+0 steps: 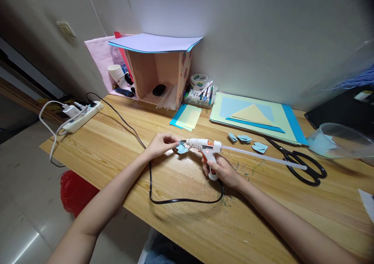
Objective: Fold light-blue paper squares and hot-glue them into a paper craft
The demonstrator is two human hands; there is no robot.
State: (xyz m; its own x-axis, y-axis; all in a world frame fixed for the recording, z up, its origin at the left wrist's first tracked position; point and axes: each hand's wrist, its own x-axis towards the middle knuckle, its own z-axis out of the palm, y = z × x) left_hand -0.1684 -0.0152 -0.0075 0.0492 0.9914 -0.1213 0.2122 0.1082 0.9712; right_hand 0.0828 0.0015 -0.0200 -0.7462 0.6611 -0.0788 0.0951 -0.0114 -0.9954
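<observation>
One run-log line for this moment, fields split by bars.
left hand: pinching blue paper | right hand: gripping glue gun, pointed at paper | nearby: folded pieces, scissors

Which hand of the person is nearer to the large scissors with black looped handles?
Right. The right hand, holding the white plastic glue gun, is left of the scissors in the picture; the left hand is farther left, at a folded light-blue paper piece.

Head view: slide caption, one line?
Right hand holds a glue gun up to folded blue paper at the left hand's fingertips.
</observation>
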